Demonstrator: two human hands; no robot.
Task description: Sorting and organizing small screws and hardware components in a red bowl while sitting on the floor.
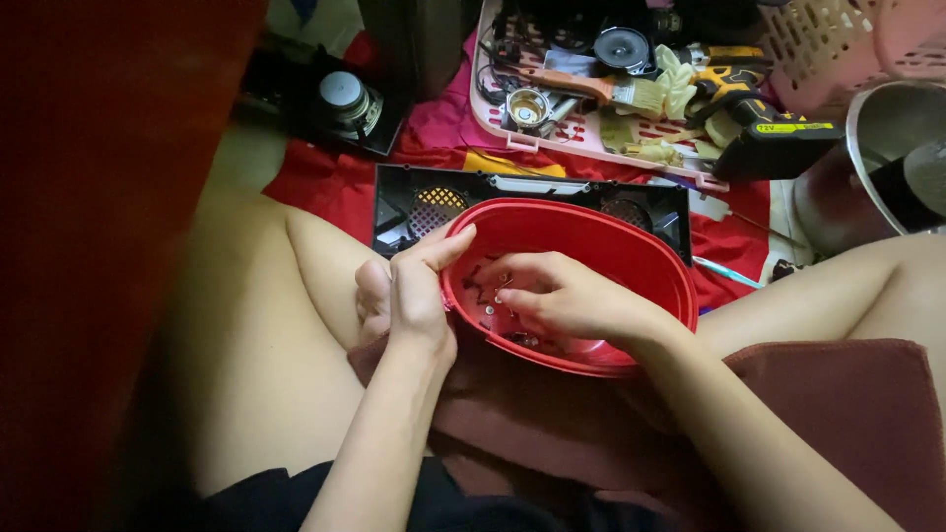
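A red oval plastic bowl (631, 246) rests tilted on my lap. My left hand (414, 286) grips its left rim, thumb over the edge. My right hand (567, 296) reaches inside the bowl, fingers bent down among several small dark screws and metal bits (485, 286) on the bottom. Whether the right fingers pinch one of them I cannot tell.
A black perforated plastic panel (434, 202) lies just behind the bowl on red cloth. Farther back sits a pink tray (581, 133) with a paintbrush, a yellow drill (759, 108) and small speakers. A loose speaker (345, 99) sits at back left, a metal pot (867, 167) at right.
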